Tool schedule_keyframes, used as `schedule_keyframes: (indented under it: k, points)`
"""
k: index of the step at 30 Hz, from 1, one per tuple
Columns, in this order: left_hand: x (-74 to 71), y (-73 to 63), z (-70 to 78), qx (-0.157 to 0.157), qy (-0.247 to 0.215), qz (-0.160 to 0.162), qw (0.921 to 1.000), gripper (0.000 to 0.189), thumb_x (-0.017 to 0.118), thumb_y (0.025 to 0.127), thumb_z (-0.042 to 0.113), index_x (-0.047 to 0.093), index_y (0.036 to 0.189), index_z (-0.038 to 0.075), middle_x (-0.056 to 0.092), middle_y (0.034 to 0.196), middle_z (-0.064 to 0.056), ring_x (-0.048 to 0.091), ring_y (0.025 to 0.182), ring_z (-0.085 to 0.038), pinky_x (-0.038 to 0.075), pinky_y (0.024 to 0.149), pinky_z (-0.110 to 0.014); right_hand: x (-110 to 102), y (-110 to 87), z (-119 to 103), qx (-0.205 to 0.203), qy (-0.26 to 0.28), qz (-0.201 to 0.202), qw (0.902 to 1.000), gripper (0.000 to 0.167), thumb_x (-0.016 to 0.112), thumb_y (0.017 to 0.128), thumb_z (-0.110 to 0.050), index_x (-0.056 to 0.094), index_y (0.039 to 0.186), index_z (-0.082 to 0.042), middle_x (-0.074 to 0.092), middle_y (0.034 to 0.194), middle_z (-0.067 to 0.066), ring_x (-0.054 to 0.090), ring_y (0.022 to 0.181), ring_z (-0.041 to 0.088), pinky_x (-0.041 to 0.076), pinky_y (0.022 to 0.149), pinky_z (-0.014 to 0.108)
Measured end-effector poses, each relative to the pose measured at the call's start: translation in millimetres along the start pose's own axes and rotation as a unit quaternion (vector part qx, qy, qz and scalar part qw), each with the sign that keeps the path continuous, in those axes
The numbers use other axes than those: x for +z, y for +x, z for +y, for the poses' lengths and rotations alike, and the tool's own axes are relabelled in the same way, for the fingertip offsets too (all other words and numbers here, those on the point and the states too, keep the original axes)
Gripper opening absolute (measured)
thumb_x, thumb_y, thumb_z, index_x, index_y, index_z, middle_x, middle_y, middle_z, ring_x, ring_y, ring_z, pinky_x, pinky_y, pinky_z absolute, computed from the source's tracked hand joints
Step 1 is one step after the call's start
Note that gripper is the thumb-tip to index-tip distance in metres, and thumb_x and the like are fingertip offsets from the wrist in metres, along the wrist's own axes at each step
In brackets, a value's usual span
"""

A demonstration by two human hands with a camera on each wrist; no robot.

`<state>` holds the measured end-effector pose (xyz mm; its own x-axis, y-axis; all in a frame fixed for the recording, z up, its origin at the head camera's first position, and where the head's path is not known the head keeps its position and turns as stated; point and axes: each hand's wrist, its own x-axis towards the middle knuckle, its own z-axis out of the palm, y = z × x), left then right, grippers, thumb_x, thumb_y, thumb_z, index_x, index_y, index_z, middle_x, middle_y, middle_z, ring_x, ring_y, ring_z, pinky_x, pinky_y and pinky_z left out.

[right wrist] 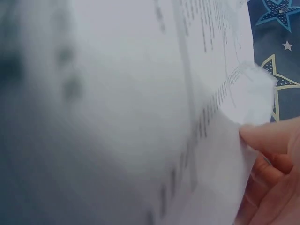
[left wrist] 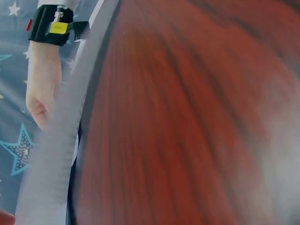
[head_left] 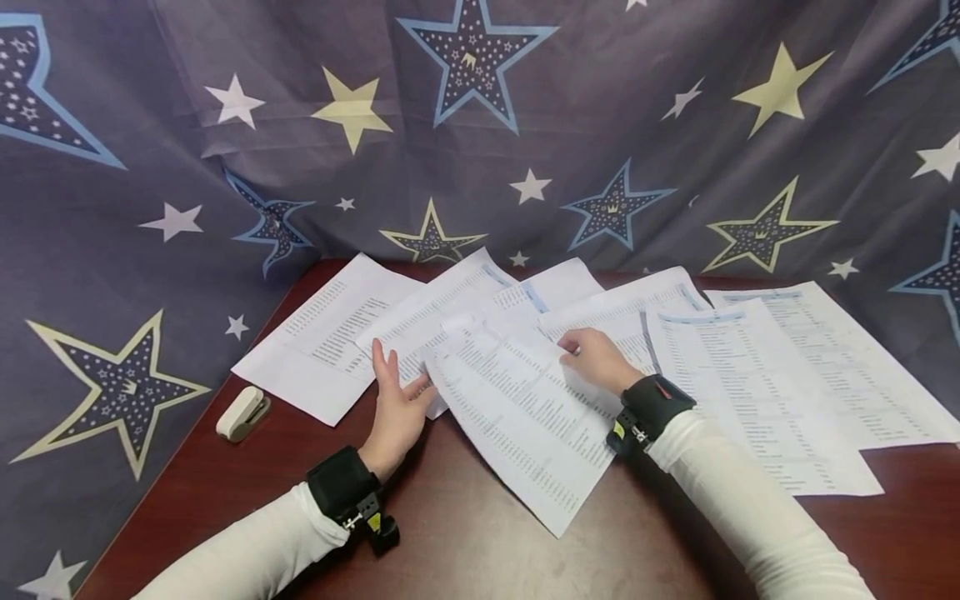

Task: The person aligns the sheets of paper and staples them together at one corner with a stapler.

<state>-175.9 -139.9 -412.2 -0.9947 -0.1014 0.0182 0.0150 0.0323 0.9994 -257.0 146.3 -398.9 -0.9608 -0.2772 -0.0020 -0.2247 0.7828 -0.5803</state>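
A printed sheet of paper (head_left: 517, 400) is raised at a slant above the table, its lower corner toward the front. My right hand (head_left: 596, 358) pinches its right edge between thumb and curled fingers; the right wrist view shows the thumb (right wrist: 265, 136) on the paper. At the sheet's left edge is my left hand (head_left: 397, 421), fingers pointing up and thumb near the paper; whether it touches is unclear. Behind lie overlapping printed sheets (head_left: 442, 304). In the left wrist view, the raised sheet (left wrist: 65, 126) appears almost edge-on, with only a fingertip (left wrist: 5, 219) of that hand visible.
A white stapler-like object (head_left: 242, 414) lies at the left table edge. One printed sheet (head_left: 322, 333) lies at the back left, and more sheets (head_left: 757, 400) overlap on the right. The dark red table (head_left: 465, 517) meets a star-patterned cloth (head_left: 465, 175) behind.
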Motion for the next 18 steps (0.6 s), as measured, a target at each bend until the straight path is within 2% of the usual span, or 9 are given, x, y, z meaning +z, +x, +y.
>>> schedule_keyframes:
  k: [2, 4, 7, 12, 18]
  points:
    - [3.7, 0.0, -1.5, -0.03, -0.044, 0.001, 0.9986, 0.099, 0.054, 0.093, -0.006, -0.025, 0.149, 0.015, -0.002, 0.159, -0.019, 0.046, 0.126, -0.039, 0.047, 0.082, -0.022, 1, -0.2, 1, 0.005, 0.019, 0.001, 0.9998, 0.014, 0.061, 0.091, -0.003, 0.067, 0.103, 0.0, 0.065, 0.101, 0.015, 0.061, 0.094, 0.029, 0.046, 0.085, 0.043]
    - [7.6, 0.3, -1.6, -0.073, -0.087, 0.001, 0.9935, 0.092, 0.052, 0.097, 0.001, -0.023, 0.149, 0.01, 0.009, 0.158, -0.02, 0.046, 0.126, -0.034, 0.049, 0.081, -0.023, 3, -0.5, 2, 0.018, 0.037, 0.0, 0.9991, 0.013, 0.059, 0.091, -0.003, 0.066, 0.102, -0.001, 0.065, 0.102, 0.015, 0.061, 0.093, 0.029, 0.046, 0.085, 0.042]
    - [13.6, 2.1, -1.7, -0.113, -0.127, -0.016, 0.9854, 0.074, 0.047, 0.1, 0.006, -0.006, 0.152, 0.005, 0.028, 0.151, -0.02, 0.048, 0.123, -0.029, 0.051, 0.079, -0.027, 2, -1.1, 3, 0.028, 0.048, -0.001, 0.9984, 0.014, 0.057, 0.092, -0.003, 0.065, 0.103, 0.0, 0.064, 0.103, 0.016, 0.061, 0.093, 0.028, 0.046, 0.084, 0.042]
    - [18.0, -0.2, -5.1, -0.117, -0.105, -0.079, 0.9844, 0.046, 0.043, 0.098, -0.003, 0.029, 0.142, -0.001, 0.048, 0.135, -0.024, 0.057, 0.111, -0.022, 0.051, 0.078, -0.026, 0, -2.7, 2, 0.036, 0.053, 0.01, 0.9979, 0.016, 0.056, 0.092, -0.003, 0.065, 0.105, 0.001, 0.064, 0.104, 0.017, 0.06, 0.093, 0.029, 0.046, 0.084, 0.042]
    - [21.2, -11.8, -8.1, -0.13, -0.087, -0.138, 0.978, 0.039, 0.042, 0.099, -0.002, 0.041, 0.138, -0.006, 0.054, 0.131, -0.024, 0.061, 0.105, -0.02, 0.052, 0.079, -0.028, -2, -5.2, 4, 0.046, 0.057, 0.02, 0.9971, 0.018, 0.056, 0.092, -0.002, 0.064, 0.108, 0.003, 0.063, 0.107, 0.019, 0.06, 0.096, 0.032, 0.046, 0.085, 0.044]
